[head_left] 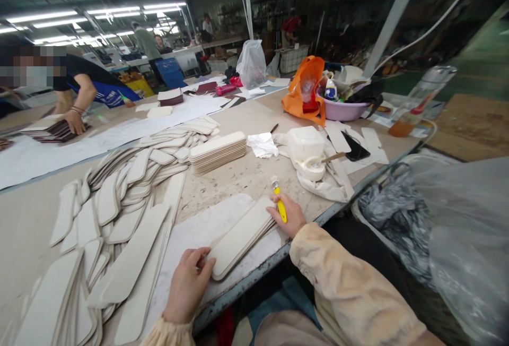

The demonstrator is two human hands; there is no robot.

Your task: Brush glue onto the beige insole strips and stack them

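In front of me a small stack of long cream panels with rounded corners [243, 234] lies on a white sheet [199, 234] near the table edge. My left hand [187, 281] grips the near left end of this stack between curled fingers and thumb. My right hand [290, 217] is closed around a yellow-handled brush [280, 205], its pale tip pointing up and away. The right fingertips also touch the far end of the panels. Left of the sheet spreads a big loose pile of similar panels [131, 256]. A neat stack of panels [218, 152] stands beyond.
At right are a white tub [306, 144], a tape roll [311, 168] on cloth, and a black phone [355, 147]. Behind stand an orange bag [304, 91], a purple basin [345, 110] and a bottle [421, 102]. A co-worker's hand [74, 121] holds dark panels at far left.
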